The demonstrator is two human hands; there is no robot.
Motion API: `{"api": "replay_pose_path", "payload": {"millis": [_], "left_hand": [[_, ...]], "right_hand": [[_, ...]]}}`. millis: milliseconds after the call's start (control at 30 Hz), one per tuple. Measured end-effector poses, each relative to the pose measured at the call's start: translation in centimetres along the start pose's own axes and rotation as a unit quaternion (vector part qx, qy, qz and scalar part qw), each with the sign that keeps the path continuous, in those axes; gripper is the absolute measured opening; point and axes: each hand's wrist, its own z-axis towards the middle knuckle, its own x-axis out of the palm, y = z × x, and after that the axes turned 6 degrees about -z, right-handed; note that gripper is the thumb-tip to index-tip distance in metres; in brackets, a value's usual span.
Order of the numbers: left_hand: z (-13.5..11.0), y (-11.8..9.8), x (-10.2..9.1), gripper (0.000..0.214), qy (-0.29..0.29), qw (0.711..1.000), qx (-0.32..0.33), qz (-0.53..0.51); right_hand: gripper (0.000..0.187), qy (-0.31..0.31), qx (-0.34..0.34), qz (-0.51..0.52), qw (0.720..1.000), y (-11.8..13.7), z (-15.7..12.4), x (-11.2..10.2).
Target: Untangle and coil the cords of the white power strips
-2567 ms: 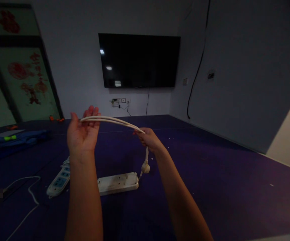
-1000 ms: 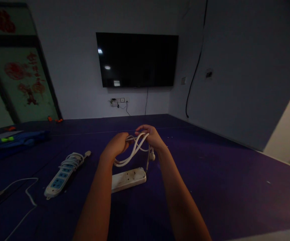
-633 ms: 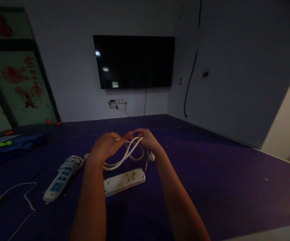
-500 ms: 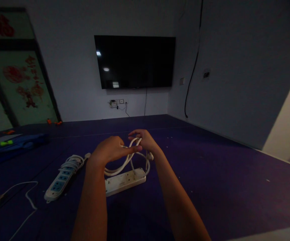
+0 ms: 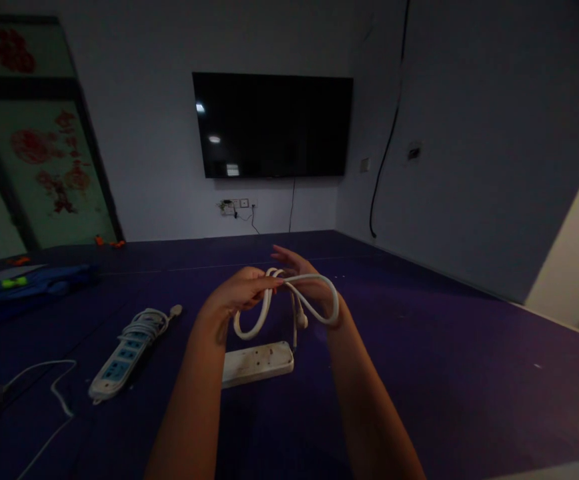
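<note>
My left hand (image 5: 242,291) is closed on the looped white power cord (image 5: 257,327), with its thumb across the strands. Just beyond it, my right hand (image 5: 307,273) has its visible fingers stretched out towards the left. One loop of the cord passes in front of that palm and wrist; the lower fingers are partly hidden. Below the hands, a white power strip (image 5: 264,360) lies on the purple surface, its left end covered by my left forearm. The cord's white plug (image 5: 301,319) hangs beneath my right hand.
At the left lies a second power strip (image 5: 124,357) with blue sockets and its cord wound round it. A thin white cable (image 5: 59,393) runs near the left edge. Blue cloth (image 5: 44,283) lies farther back. A television (image 5: 274,127) hangs on the far wall above the purple surface (image 5: 444,373).
A cord loop now swings out to the right, across my right wrist. My right hand's fingers have lifted and straightened. My left hand has shifted slightly right, still gripping the cord.
</note>
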Motion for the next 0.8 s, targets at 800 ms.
{"api": "replay_pose_path", "payload": {"millis": [800], "left_hand": [[6.0, 4.4, 1.5, 0.045, -0.436, 0.866, 0.215, -0.120]], "right_hand": [[0.037, -0.154, -0.083, 0.026, 0.984, 2.6, 1.3, 4.1]]}}
